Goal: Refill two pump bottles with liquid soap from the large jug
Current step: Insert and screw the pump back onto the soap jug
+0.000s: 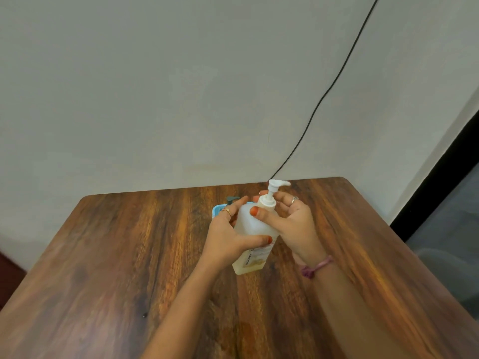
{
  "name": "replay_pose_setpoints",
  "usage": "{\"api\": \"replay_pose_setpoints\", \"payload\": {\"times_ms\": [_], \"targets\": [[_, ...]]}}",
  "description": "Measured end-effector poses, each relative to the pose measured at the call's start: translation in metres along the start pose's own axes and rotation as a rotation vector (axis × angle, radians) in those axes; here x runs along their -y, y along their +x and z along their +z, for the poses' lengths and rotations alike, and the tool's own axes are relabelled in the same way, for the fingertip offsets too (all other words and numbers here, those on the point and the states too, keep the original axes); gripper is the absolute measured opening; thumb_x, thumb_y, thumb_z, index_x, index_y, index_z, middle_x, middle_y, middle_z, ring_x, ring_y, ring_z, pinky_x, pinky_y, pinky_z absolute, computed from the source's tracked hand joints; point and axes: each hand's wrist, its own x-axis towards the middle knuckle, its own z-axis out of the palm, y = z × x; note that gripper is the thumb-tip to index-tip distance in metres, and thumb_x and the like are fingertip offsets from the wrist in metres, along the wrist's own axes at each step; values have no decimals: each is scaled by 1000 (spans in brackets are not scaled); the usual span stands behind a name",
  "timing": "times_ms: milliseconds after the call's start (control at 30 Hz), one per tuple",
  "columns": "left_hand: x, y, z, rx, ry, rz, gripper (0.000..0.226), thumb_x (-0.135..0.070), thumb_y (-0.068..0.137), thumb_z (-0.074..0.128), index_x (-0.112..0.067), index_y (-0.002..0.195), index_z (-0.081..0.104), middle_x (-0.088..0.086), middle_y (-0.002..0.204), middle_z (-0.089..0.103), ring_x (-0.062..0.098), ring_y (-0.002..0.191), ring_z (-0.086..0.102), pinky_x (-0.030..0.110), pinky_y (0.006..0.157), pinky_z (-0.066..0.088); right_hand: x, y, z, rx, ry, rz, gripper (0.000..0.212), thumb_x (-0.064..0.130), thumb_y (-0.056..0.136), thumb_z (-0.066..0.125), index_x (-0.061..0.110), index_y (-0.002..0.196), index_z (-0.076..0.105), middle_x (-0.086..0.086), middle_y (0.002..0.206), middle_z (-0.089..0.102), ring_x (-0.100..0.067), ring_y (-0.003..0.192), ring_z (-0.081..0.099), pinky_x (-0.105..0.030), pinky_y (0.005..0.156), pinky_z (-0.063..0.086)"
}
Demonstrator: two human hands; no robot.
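Right at the middle of the wooden table stands a translucent pump bottle, its base on the wood and its long axis tilted, the top leaning away toward the wall. A little pale liquid sits at the bottom, and a label runs along its lower side. Its white pump head is seated on the neck, with the spout pointing right, toward the table's far right corner.

The left hand grips the bottle's body, thumb across the front and fingers wrapped round the far side. The right hand pinches the white collar under the pump, thumb on the near side, the other fingers curled loosely behind it. A pink band circles the right wrist.

Just behind the bottle, partly hidden by it and the left hand, a blue basket shows, with a dark pump top rising from it. What that top belongs to is hidden.

Bare wood spreads broadly left and right of the hands and toward the near edge. The far edge meets the wall close behind the basket. A black cable runs down the wall to that edge.
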Motion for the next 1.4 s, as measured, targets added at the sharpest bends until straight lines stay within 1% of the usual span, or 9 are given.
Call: {"api": "replay_pose_setpoints", "payload": {"times_ms": [100, 200, 400, 500, 733, 867, 1033, 1267, 1400], "targets": [[-1, 0, 5, -11, -18, -5, 89, -13, 60, 90, -25, 137, 47, -22, 112, 54, -7, 92, 56, 2, 61, 45, -7, -2, 13, -219, -3, 5, 51, 30, 56, 91, 19, 99, 66, -3, 99, 73, -19, 91, 71, -42, 73, 60], [1, 0, 7, -9, -31, -24, 90, -13, 60, 90, -24, 138, 47, -20, 113, 57, -9, 90, 59, 4, 61, 47, -6, -2, 18, -246, -8, -20, 49, 26, 59, 91, 19, 98, 62, -4, 99, 71, -18, 88, 71, -39, 71, 60], [5, 5, -4, 24, -7, -36, 89, -18, 58, 92, -23, 137, 51, -8, 123, 61, 1, 101, 61, 7, 65, 50, 0, 5, -6, 224, 84, 58, 53, 26, 73, 74, 26, 123, 56, 4, 125, 65, -14, 115, 62, -31, 87, 54], [7, 5, -4, 63, 16, -31, 85, -16, 59, 91, -22, 135, 53, -12, 117, 62, -1, 97, 61, 5, 64, 48, 5, 4, -13, 328, 85, 47, 45, 18, 81, 64, 20, 125, 56, 3, 125, 65, -14, 115, 61, -28, 89, 53], [10, 7, -1, 37, -20, -52, 82, -13, 59, 91, -28, 131, 54, -17, 113, 61, -3, 93, 62, 9, 62, 50, -5, 1, 0, 125, 43, -6, 35, 17, 79, 72, 16, 113, 66, -4, 110, 72, -22, 103, 68, -41, 84, 57], [14, 5, 0, 7, -45, -55, 83, -14, 56, 93, -26, 130, 57, -11, 116, 64, -3, 93, 63, 9, 65, 51, -9, -2, 8, 33, 17, -21, 32, 10, 83, 71, 11, 115, 67, -2, 107, 73, -19, 100, 69, -36, 81, 58], [20, 4, 5, -58, -95, -68, 87, -20, 49, 93, -27, 128, 59, -9, 117, 66, 3, 97, 66, 18, 73, 56, -13, -3, 16, -33, 35, -42, 24, 13, 83, 72, 21, 105, 70, -1, 103, 74, -17, 96, 70, -35, 79, 58], [17, 5, -1, -32, -15, -68, 82, -20, 56, 93, -26, 129, 57, -14, 112, 64, 0, 95, 63, 9, 64, 51, -12, -1, 9, 42, 53, -23, 33, 22, 76, 74, 21, 108, 67, -1, 107, 73, -16, 101, 68, -33, 83, 57], [17, 7, -6, 49, -20, -97, 84, -18, 56, 92, -22, 131, 56, -14, 110, 64, 0, 97, 62, 8, 66, 50, -7, 4, 0, 100, 239, 86, 48, 28, 73, 71, 11, 117, 62, -8, 107, 73, -23, 98, 70, -35, 79, 58]]}}
